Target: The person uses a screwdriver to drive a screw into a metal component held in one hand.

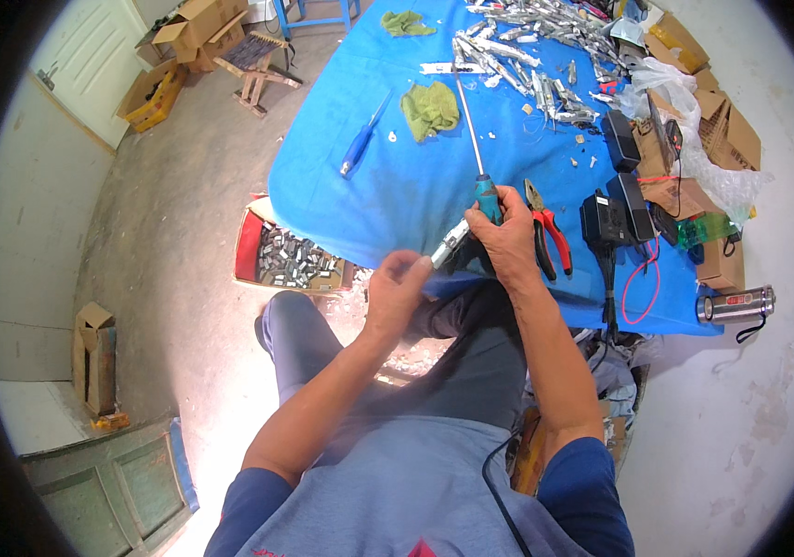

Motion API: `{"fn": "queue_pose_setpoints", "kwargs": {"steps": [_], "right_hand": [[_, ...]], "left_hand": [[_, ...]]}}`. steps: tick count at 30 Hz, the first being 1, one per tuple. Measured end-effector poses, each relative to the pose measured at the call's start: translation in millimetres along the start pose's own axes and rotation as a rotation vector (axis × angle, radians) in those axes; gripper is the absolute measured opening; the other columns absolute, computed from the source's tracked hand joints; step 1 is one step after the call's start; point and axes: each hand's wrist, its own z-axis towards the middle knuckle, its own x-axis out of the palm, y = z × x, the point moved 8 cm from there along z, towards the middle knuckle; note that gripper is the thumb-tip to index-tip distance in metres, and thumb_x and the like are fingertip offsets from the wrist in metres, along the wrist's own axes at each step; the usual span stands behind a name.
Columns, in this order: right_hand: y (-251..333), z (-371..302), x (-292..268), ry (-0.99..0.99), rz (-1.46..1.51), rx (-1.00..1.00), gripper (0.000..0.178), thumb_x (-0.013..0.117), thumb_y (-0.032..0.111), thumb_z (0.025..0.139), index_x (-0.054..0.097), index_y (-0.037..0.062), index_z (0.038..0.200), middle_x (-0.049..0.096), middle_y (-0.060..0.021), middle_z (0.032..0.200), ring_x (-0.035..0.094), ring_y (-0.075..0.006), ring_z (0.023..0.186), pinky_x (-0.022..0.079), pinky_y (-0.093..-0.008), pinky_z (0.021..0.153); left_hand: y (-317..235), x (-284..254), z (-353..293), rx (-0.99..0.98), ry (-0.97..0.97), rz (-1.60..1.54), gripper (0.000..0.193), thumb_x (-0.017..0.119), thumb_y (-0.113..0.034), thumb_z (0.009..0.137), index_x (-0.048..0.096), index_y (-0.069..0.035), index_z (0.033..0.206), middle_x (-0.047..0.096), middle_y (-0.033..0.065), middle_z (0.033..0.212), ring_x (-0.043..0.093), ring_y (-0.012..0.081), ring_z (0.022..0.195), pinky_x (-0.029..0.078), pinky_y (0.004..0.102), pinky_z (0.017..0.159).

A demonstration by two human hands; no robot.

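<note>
My left hand (400, 283) pinches the near end of a slim white and silver part (451, 243) over the table's front edge. In my right hand (506, 234) is a screwdriver (485, 190) with a teal handle, its long thin shaft pointing away across the table. The fingers of that hand also sit at the far end of the white part; whether they grip it is hidden. Just right of my right hand lie pliers (553, 237) with red and black handles. A blue-handled screwdriver (358, 148) rests farther left, near a crumpled green cloth (430, 110).
The blue-covered table (322, 186) holds a heap of silver parts (536, 65) at the back. Black adapters (606, 218) with cables and a metal flashlight (736, 304) lie along the right. A box of small pieces (250, 246) stands below the left edge; a folding stool (256, 70) is beyond.
</note>
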Motion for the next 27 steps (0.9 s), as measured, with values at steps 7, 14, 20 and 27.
{"fn": "queue_pose_setpoints", "kwargs": {"steps": [7, 14, 20, 27], "right_hand": [[3.8, -14.5, 4.5, 0.002, 0.183, 0.037, 0.021, 0.069, 0.003, 0.085, 0.058, 0.0033, 0.103, 0.06, -0.001, 0.089, 0.058, -0.0083, 0.073, 0.052, -0.0247, 0.067], [-2.2, -19.8, 11.2, 0.055, 0.37, 0.118, 0.025, 0.067, 0.001, 0.085, 0.056, 0.0034, 0.108, 0.063, -0.0037, 0.095, 0.063, -0.0138, 0.083, 0.054, -0.028, 0.076], [6.4, -15.9, 9.7, 0.143, 0.311, 0.147, 0.024, 0.066, 0.001, 0.086, 0.056, 0.0025, 0.108, 0.064, -0.0048, 0.097, 0.067, -0.0167, 0.091, 0.053, -0.0297, 0.082], [4.4, -6.2, 10.2, 0.166, 0.062, 0.098, 0.023, 0.067, 0.003, 0.087, 0.058, 0.0015, 0.107, 0.065, -0.0042, 0.092, 0.065, -0.0126, 0.086, 0.053, -0.0275, 0.079]], "left_hand": [[26.4, 5.3, -9.7, -0.183, 0.186, -0.113, 0.039, 0.066, -0.041, 0.095, 0.06, -0.002, 0.098, 0.046, -0.0036, 0.067, 0.042, 0.0069, 0.058, 0.034, 0.0226, 0.054], [14.1, 11.0, -15.2, -0.103, 0.223, 0.063, 0.04, 0.065, -0.041, 0.095, 0.061, -0.002, 0.095, 0.048, -0.0031, 0.067, 0.043, 0.0068, 0.059, 0.035, 0.0232, 0.054], [3.1, 4.6, -7.9, 0.039, 0.139, 0.317, 0.041, 0.07, -0.036, 0.093, 0.066, 0.004, 0.103, 0.062, 0.0013, 0.08, 0.053, 0.0081, 0.074, 0.044, 0.0247, 0.066], [7.1, 5.8, -1.5, 0.009, 0.17, 0.379, 0.041, 0.07, -0.034, 0.093, 0.067, 0.006, 0.103, 0.064, 0.0031, 0.084, 0.054, 0.009, 0.076, 0.044, 0.0262, 0.067]]}}
